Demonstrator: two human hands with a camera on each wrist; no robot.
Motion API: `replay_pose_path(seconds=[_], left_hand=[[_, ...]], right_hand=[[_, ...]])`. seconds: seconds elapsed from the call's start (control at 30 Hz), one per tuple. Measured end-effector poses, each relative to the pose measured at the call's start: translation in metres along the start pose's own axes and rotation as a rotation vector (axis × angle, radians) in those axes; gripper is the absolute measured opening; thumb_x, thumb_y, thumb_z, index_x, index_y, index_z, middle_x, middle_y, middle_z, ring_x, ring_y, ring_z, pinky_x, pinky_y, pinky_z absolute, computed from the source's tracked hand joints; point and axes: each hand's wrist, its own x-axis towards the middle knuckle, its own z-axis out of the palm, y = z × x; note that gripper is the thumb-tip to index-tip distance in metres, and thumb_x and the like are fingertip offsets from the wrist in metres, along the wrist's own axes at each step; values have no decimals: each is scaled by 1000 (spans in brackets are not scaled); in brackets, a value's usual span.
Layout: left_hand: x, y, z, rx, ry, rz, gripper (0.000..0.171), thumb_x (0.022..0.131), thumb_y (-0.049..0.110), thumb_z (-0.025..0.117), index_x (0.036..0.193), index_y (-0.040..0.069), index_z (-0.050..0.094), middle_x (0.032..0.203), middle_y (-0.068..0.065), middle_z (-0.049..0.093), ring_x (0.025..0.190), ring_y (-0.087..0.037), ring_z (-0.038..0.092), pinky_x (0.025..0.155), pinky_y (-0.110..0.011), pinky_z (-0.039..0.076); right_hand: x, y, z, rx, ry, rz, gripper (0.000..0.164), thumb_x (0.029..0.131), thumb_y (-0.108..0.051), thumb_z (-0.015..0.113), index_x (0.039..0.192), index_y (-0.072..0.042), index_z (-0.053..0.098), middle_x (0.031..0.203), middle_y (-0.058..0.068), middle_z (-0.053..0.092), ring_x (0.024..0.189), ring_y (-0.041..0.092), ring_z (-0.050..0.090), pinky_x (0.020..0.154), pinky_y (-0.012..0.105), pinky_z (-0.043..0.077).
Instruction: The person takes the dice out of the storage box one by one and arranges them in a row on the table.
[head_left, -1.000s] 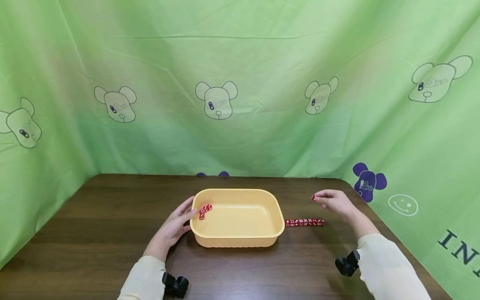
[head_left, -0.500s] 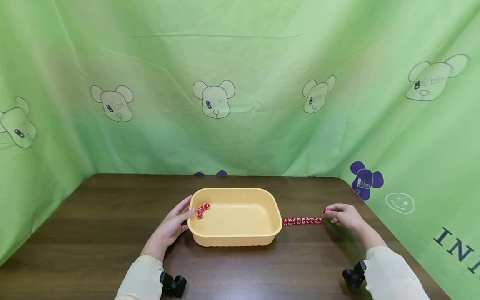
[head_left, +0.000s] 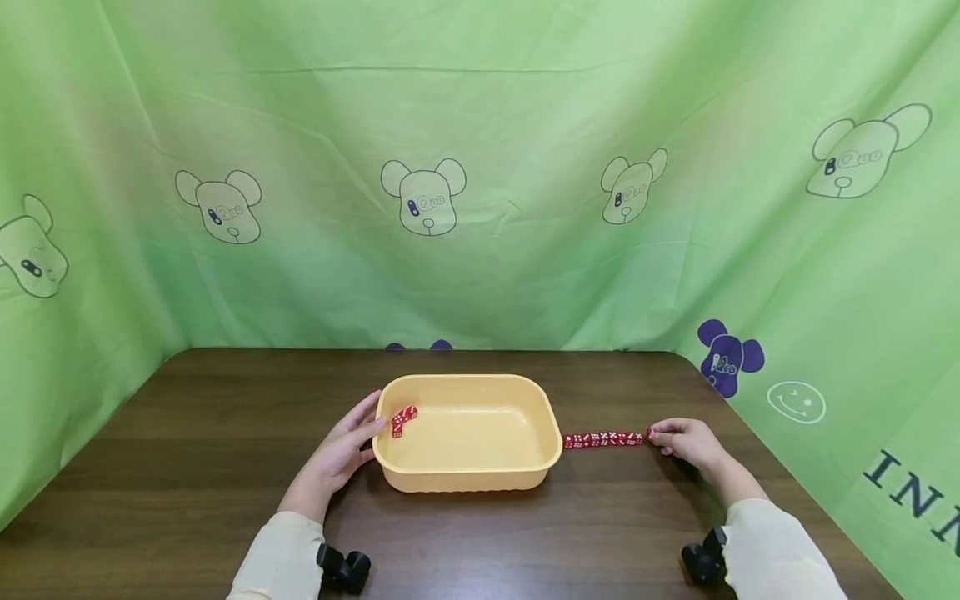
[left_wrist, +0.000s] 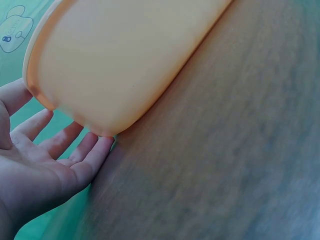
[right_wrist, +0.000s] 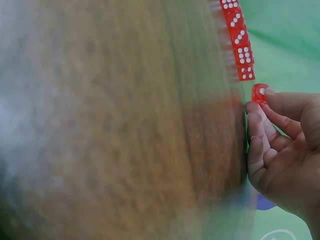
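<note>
At the left end of a yellow plastic basin point(head_left: 465, 481), my left hand point(head_left: 339, 454) holds the side, thumb at the rim and fingers against the outer wall. The left wrist view shows those fingertips touching the basin wall point(left_wrist: 115, 65). My right hand point(head_left: 690, 442) pinches a red die point(right_wrist: 259, 93) between thumb and fingers. This die is at the right end of a straight row of red dice point(head_left: 603, 439) on the table. In the right wrist view a narrow gap shows between it and the row's end die point(right_wrist: 246, 73).
Several red dice point(head_left: 403, 419) lie inside the basin by its left wall. The row of dice runs right from the basin's right side along the brown wooden table point(head_left: 480, 542). A green printed cloth point(head_left: 510, 275) hangs behind and at both sides.
My right hand has moved right and toward me, bringing the die down from above the row to its right end. The left hand stays on the basin.
</note>
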Motion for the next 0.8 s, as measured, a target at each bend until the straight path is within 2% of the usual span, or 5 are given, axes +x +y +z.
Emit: replay_pose_path(seconds=[0.23, 0.63, 0.8], left_hand=[[0, 0, 0, 7, -2, -3, 54, 88, 10, 46, 137, 13, 23, 136, -16, 23, 114, -30, 34, 79, -37, 39], [-1, 1, -1, -2, -5, -4, 55, 88, 10, 47, 137, 13, 22, 136, -16, 23, 115, -30, 32, 78, -36, 39], [0, 1, 0, -2, -5, -7, 54, 88, 9, 46, 137, 13, 22, 136, -16, 23, 115, -31, 32, 78, -36, 39]], right_hand=[[0, 5, -1, -56, -15, -11, 29, 80, -7, 58, 95, 17, 53, 75, 5, 58, 67, 12, 49, 59, 27, 41], [2, 6, 3, -38, -5, -33, 30, 78, -8, 61, 98, 13, 55, 85, 7, 56, 71, 12, 44, 61, 25, 37], [0, 6, 4, -27, 3, -21, 30, 79, -7, 59, 100, 14, 54, 84, 7, 56, 71, 12, 44, 61, 26, 36]])
